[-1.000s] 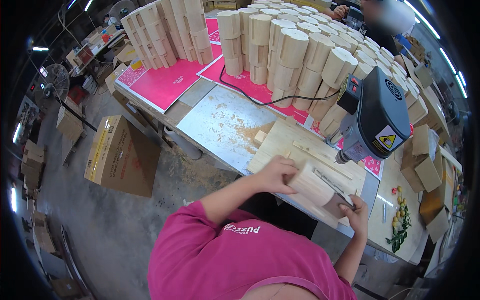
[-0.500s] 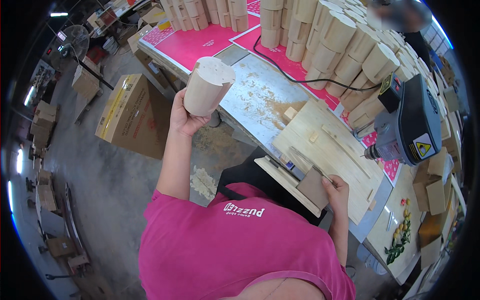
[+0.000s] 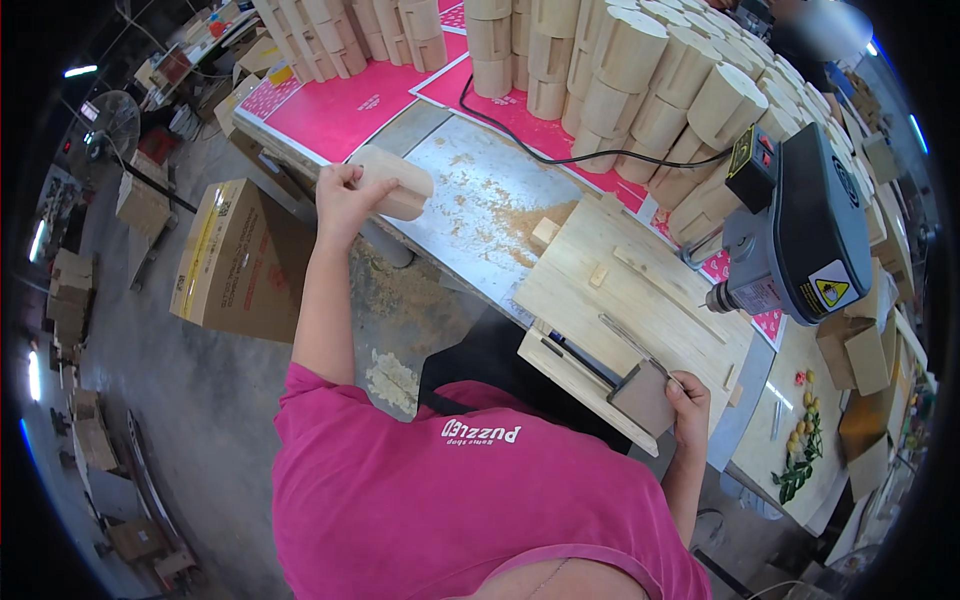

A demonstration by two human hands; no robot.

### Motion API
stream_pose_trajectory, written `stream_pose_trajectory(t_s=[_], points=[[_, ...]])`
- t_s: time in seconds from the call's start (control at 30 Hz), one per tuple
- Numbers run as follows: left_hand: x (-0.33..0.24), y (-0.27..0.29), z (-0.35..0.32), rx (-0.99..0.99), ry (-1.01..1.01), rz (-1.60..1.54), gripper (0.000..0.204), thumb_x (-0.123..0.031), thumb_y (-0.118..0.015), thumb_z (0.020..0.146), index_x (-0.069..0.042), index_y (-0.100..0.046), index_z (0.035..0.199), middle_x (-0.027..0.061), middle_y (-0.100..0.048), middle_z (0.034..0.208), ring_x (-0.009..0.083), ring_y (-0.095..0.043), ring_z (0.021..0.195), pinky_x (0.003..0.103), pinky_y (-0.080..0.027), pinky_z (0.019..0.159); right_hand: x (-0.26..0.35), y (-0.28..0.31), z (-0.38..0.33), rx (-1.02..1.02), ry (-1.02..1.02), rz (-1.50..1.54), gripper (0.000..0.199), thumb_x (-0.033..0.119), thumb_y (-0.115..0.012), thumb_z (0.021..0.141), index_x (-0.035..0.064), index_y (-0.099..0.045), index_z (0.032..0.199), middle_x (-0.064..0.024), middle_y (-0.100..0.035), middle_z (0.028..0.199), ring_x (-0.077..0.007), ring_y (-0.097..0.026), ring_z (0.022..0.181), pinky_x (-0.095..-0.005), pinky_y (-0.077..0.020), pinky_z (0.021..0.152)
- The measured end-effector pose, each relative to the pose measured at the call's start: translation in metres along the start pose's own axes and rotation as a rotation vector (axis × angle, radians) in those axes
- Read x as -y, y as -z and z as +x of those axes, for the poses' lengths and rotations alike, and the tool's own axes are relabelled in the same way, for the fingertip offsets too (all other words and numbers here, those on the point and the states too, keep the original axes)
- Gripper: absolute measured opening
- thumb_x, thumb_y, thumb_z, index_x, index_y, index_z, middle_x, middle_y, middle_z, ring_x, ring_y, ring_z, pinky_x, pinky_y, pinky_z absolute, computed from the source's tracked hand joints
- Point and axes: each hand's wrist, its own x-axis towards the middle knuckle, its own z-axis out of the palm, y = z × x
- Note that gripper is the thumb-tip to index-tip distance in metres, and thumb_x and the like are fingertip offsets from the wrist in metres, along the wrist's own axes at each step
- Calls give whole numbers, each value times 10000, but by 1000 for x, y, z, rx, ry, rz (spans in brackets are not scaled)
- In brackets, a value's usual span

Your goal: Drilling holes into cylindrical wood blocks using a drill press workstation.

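One wooden cylinder (image 3: 402,184), wrapped in our left hand's (image 3: 347,205) grip beside the left edge of the workbench (image 3: 458,188), looks stiff, fairly heavy and best grasped round its curved side, while our right hand (image 3: 690,408) pinches a grey-brown plate (image 3: 643,397)

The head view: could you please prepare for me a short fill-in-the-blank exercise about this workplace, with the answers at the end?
1. The left hand holds a cylinder made of ____.
2. The drill is nearer to the right hand than to the ____ hand.
3. The warning triangle on the drill is black and ____.
4. The carton with tape along its edge stands on the ____.

Missing words: wood; left; yellow; floor.
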Motion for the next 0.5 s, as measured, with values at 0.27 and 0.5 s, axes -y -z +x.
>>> stream_pose_trajectory(t_s=[0.27, 0.5], points=[[18, -73, 58, 29, -196, 136, 495, -193, -841, 515, 26, -608, 894, 183, -368, 1237, 333, -444, 1109, 371, -401, 931, -2, 3, 0, -6, -44, 14, 217, 135, -697, 772, 6, -634, 934, 8, -613, 816, -62, -523, 726, -204, -413, 662], [45, -114, 58, 29, -175, 121, 579, -84, -790, 531, -68, -573, 1067, 161, -389, 1160, 333, -462, 1084, 374, -415, 924, -3, 1, 3, 30, -71, -59, 218, 128, -710, 759, 9, -639, 927, 9, -615, 848, -65, -529, 764, -204, -417, 690]])
